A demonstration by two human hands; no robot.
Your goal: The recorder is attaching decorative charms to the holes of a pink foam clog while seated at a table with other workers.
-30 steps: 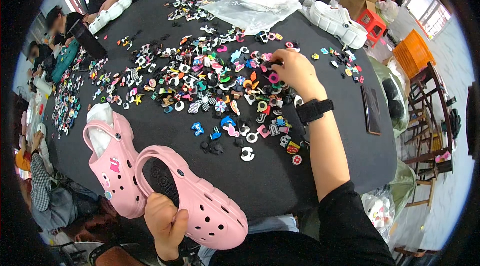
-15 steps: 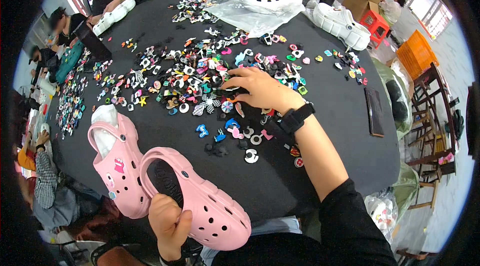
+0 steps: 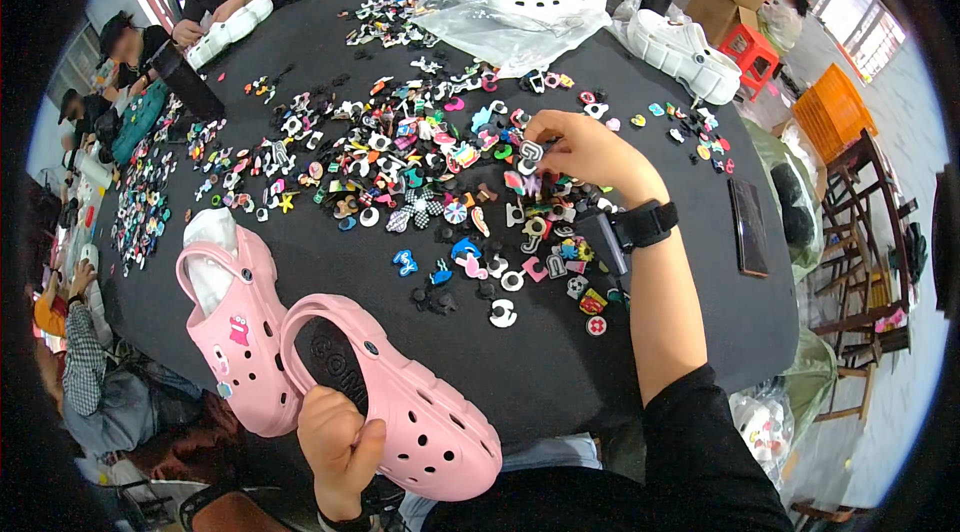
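Observation:
My left hand [image 3: 338, 447] is closed on the edge of a pink clog [image 3: 435, 437], tilted at the table's near edge; this clog shows bare holes. Another pink clog [image 3: 240, 357] stands beside it on the left, with white stuffing inside and a few charms on its top. Over the right part of a heap of shoe charms [image 3: 400, 147], my right hand [image 3: 590, 154] pinches a small dark shoe charm [image 3: 531, 151] with a white outline between thumb and fingers. Below that hand lie more loose charms [image 3: 555, 257].
The black table [image 3: 690, 332] also bears white clogs [image 3: 685, 57], a plastic bag [image 3: 510, 32], a dark phone [image 3: 747, 225] and black cylinders [image 3: 187, 82]. Several people work round the table's far and left sides. An orange crate [image 3: 833, 112] and a red stool [image 3: 750, 54] stand on the right.
My right hand has moved right and lifted from the heap, now with a dark charm in its fingers. My left hand and both pink clogs stay in place.

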